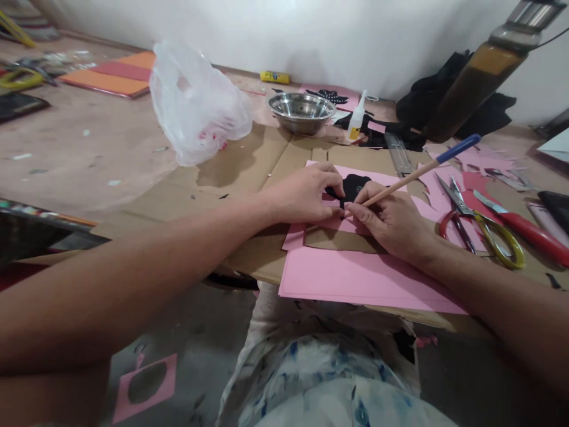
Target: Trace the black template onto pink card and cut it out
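Note:
My right hand [386, 216] is closed around a slim wooden pencil-like stick [413, 176] with a blue end. The stick slants up to the right, and its lower tip is hidden by my fingers. My left hand [313, 193] has its thumb and fingers bent around the edge of a black cutout [355, 185], pressing it down. Beneath the cutout lies pink paper [333, 273] in overlapping sheets, with a strip of brown cardboard [338, 238] among them. The fingertips of both hands nearly meet at a narrow black part of the cutout.
Scissors [466, 210] and a red-handled knife [524, 228] lie close to my right hand. Behind stand a metal bowl [301, 112], a small glue bottle [356, 121] and a tall dark bottle [480, 83]. A crumpled plastic bag [195, 101] sits left of the bowl. The table's front edge runs below.

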Motion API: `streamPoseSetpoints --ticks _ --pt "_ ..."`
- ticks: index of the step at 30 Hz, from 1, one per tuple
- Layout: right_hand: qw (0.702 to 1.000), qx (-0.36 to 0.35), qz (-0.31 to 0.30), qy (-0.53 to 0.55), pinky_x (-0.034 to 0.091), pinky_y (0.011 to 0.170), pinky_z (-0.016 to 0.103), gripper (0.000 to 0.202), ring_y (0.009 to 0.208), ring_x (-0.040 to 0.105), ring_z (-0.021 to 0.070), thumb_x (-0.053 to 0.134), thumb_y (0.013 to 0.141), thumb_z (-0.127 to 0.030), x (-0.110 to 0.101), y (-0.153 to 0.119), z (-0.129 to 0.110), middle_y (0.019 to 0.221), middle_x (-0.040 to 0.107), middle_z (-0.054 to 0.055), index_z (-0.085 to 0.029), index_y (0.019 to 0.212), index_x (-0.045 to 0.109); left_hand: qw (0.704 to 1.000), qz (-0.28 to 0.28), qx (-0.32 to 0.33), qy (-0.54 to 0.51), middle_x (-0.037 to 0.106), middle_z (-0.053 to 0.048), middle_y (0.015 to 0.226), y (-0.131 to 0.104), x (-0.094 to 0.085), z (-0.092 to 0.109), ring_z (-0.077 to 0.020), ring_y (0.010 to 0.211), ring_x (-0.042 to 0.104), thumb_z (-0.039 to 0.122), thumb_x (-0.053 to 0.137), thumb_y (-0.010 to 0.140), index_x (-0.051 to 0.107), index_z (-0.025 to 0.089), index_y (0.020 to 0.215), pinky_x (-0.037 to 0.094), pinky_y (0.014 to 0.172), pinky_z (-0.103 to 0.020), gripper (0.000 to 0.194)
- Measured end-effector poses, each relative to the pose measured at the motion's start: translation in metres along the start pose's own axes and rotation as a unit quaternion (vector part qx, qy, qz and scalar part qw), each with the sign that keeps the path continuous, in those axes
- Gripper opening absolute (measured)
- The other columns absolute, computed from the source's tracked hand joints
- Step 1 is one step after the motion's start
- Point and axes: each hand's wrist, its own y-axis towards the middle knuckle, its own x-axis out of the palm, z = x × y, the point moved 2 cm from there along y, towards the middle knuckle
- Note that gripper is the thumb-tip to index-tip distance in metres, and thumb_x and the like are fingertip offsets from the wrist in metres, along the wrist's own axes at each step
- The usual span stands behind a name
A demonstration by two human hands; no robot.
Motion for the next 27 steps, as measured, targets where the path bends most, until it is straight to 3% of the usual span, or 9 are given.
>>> streamPoseSetpoints --ticks 5,14,27 --pt "1.000 0.018 -0.007 0.002 0.035 0.058 0.027 0.022 0.060 0.053 0.0146 0.057 0.092 -0.031 -0.001 0.003 -0.001 0.066 0.063 0.001 -0.019 0.073 0.056 1.000 -0.020 -0.002 -0.005 0.063 -0.008 0.108 0.000 -0.002 0.003 -0.0204 0.094 0.062 0.035 0.066 0.080 0.070 0.017 0.097 0.049 0.086 -0.033 0.025" --pt "1.000 0.025 -0.005 -0.009 0.035 0.059 0.027 0.021 0.060 0.051 0.0154 0.056 0.090 -0.028 -0.001 0.008 -0.001 0.065 0.060 0.002 -0.020 0.071 0.055 0.999 0.005 0.031 -0.020 0.062 -0.007 0.103 -0.002 0.000 -0.003 -0.0207 0.095 0.061 0.032 0.063 0.084 0.070 0.018 0.095 0.049 0.085 -0.033 0.020" --pt "1.000 0.027 0.014 -0.009 0.038 0.062 0.028 0.021 0.063 0.053 0.0155 0.057 0.090 -0.025 0.001 0.012 0.003 0.069 0.062 0.002 -0.020 0.070 0.054 0.999 -0.012 0.043 -0.026 0.061 -0.007 0.104 -0.002 0.000 -0.005 -0.0198 0.094 0.060 0.031 0.064 0.083 0.070 0.020 0.095 0.048 0.083 -0.031 0.018"
